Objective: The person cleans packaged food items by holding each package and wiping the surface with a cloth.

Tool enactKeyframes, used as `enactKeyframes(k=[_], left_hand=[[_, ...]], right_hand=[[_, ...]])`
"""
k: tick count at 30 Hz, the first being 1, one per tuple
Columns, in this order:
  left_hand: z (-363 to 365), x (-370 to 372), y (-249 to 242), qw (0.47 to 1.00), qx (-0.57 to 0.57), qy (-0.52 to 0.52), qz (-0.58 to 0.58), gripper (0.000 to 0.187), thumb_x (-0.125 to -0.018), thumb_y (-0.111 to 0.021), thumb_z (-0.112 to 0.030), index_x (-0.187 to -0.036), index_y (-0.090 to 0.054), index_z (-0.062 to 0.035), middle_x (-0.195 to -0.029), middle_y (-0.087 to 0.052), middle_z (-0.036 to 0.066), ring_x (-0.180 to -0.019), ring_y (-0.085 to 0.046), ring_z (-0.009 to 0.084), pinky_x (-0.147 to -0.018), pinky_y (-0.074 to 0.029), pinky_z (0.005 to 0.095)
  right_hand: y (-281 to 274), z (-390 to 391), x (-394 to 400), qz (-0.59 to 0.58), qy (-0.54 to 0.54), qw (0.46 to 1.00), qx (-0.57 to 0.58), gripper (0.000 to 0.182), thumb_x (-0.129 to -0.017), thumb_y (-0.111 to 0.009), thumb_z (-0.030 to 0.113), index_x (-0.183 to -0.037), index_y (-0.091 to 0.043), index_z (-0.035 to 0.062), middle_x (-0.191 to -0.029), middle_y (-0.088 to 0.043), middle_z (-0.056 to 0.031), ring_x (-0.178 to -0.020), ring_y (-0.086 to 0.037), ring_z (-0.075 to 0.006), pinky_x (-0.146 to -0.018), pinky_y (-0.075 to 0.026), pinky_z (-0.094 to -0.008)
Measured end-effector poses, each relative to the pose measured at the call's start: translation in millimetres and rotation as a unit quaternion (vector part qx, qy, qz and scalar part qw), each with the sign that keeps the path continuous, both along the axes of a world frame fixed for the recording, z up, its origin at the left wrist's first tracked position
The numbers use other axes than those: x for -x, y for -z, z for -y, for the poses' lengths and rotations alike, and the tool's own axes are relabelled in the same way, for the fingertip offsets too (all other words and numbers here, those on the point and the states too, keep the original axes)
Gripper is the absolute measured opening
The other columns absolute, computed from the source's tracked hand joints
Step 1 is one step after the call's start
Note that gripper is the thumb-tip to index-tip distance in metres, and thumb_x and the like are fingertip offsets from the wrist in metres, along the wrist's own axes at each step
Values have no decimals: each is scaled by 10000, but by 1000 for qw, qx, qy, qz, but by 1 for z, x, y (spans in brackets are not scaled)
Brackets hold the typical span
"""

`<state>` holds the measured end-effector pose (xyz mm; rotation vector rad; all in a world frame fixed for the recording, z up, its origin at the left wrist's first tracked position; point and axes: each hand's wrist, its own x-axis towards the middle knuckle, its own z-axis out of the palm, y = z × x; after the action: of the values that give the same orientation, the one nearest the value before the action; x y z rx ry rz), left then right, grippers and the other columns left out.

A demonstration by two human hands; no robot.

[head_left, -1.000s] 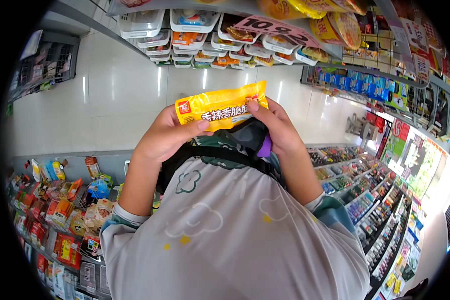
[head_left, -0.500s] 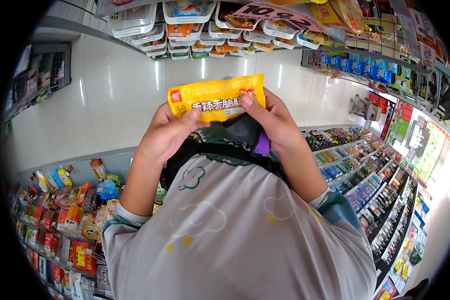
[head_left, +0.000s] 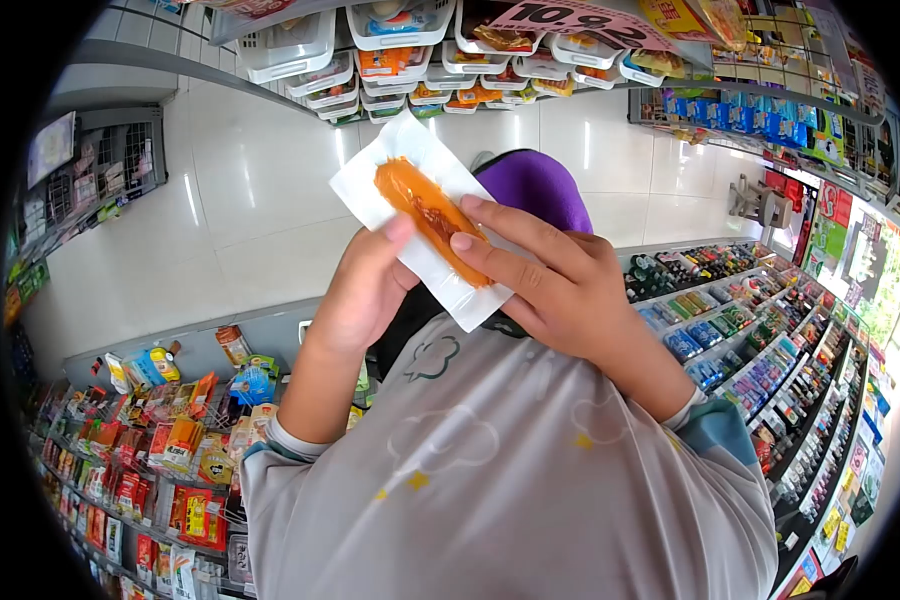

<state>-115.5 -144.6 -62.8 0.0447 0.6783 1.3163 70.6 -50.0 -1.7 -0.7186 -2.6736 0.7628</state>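
Note:
A small sausage packet (head_left: 417, 172) is held up in front of my chest, tilted from upper left to lower right. Its white side with a clear middle faces me, and an orange-brown sausage (head_left: 415, 190) shows through. My left hand (head_left: 362, 290) pinches the packet's lower left edge, thumb on top and fingers mostly hidden behind it. Over the right part of the packet lie two fingers of my right hand (head_left: 560, 280), gripping that side; its thumb is hidden underneath. Just behind my right hand is a rounded purple cloth-like thing (head_left: 540, 185).
White baskets (head_left: 400, 38) of packaged food hang ahead, below a pink price sign (head_left: 580, 22). Snack shelves (head_left: 160, 450) stand at lower left. Racks of small bottles and packs (head_left: 750, 370) line the right. Pale floor tiles (head_left: 260, 215) run between them.
The packet has been turned over from its yellow printed face to the white, see-through side, and tilted. My right fingers have moved onto its face. More of the purple thing shows.

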Motion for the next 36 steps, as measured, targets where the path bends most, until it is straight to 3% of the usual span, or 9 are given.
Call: enactKeyframes(k=[3,4,6,11,15,21,26,32,36], left_hand=[[5,-3,0,991,7,32,-127,377,-997,-579,-246,-1285,-537,-6,-1212,-632,83,-1085,-620,159,-949,-488,327],[6,-2,-1,996,21,13,-88,348,-961,-644,-185,-1249,-561,-8,-1157,-649,53,-1042,-620,127,-922,-489,300],[10,-3,-1,995,22,2,-99,347,-966,-637,-192,-1248,-561,-5,-1156,-650,55,-1044,-620,127,-921,-490,300],[21,1,-2,990,20,-28,-135,357,-965,-635,-201,-1244,-556,8,-1155,-648,66,-1046,-619,131,-913,-495,298],[28,1,0,983,6,-53,-174,356,-960,-641,-201,-1222,-553,23,-1143,-648,79,-1034,-619,138,-902,-498,298],[32,-1,3,976,-12,-72,-204,330,-967,-632,-201,-1192,-558,29,-1110,-651,72,-987,-613,115,-865,-495,279],[29,2,-2,973,-15,-36,-229,300,-977,-614,-195,-1168,-572,32,-1070,-660,67,-951,-610,97,-830,-492,265],[30,4,2,970,-4,-16,-244,282,-984,-600,-185,-1165,-571,30,-1067,-661,66,-942,-615,101,-831,-495,268],[32,3,6,981,-8,-31,-192,292,-981,-600,-166,-1200,-552,23,-1109,-650,72,-980,-616,113,-866,-495,283]], right_hand=[[-4,3,3,27,-21,999,8,550,-670,-799,122,-1206,-680,153,-1361,-579,-98,-971,-695,-210,-643,-574,-256],[-9,4,4,25,-21,999,8,550,-670,-799,122,-1206,-680,153,-1361,-579,-98,-971,-695,-210,-643,-574,-256],[-17,6,5,30,-12,991,131,605,-674,-833,169,-1246,-639,119,-1424,-507,-152,-1093,-652,-263,-754,-567,-288],[-10,8,6,-75,22,975,209,609,-737,-819,244,-1261,-550,86,-1426,-493,-130,-1165,-592,-308,-888,-520,-366],[-7,15,9,-93,70,957,266,547,-791,-783,216,-1252,-541,50,-1378,-514,-184,-1178,-582,-328,-951,-492,-382],[1,21,13,-45,107,946,304,427,-865,-731,269,-1172,-567,22,-1177,-612,-142,-1015,-643,-295,-854,-516,-343],[-9,20,23,76,130,912,381,372,-876,-715,328,-1023,-611,3,-863,-611,-128,-714,-601,-271,-654,-474,-359],[-5,20,25,90,102,940,315,346,-878,-700,333,-875,-583,7,-726,-546,-128,-637,-543,-282,-589,-428,-373],[-4,20,24,115,71,951,277,287,-893,-689,278,-909,-602,5,-766,-596,-149,-664,-600,-321,-591,-453,-367]])
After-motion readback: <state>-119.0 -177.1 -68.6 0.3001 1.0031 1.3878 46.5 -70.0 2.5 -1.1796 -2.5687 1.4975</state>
